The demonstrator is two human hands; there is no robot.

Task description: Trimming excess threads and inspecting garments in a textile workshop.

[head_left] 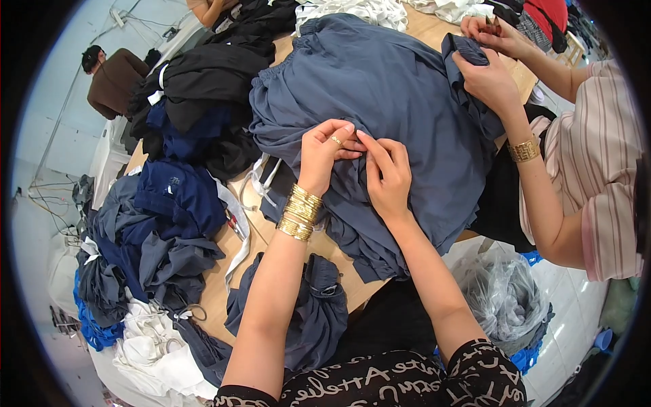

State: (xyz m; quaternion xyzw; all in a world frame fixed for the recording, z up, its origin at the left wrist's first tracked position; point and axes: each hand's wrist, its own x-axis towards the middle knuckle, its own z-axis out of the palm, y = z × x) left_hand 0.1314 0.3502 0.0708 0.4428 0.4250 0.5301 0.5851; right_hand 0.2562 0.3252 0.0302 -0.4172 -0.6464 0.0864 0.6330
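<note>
- Grey-blue garment [413, 88] lies spread over the wooden table [209, 305] before us, its gathered edge toward the upper left.
- We bring our left hand [324, 150] and right hand [390, 175] together over it, thumbs and forefingers appearing to pinch a tiny bit of it; whether fold or thread, we cannot tell.
- We judge the handling underway: the cloth is laid out and one spot is between our fingertips. How much is finished, or which heaps are done, we cannot tell.
- We count one garment under our hands, one dark grey bundle [319, 305] near the table's edge, and, to our left, one black heap [210, 85], one navy-and-grey heap [180, 197] and one white heap [152, 346]; their pieces are too tangled to count.
- Beside us on the right, we see one co-worker [586, 156] with two hands, one gripping bunched dark cloth [468, 51].
- We count one clear plastic bag [505, 292] below.
</note>
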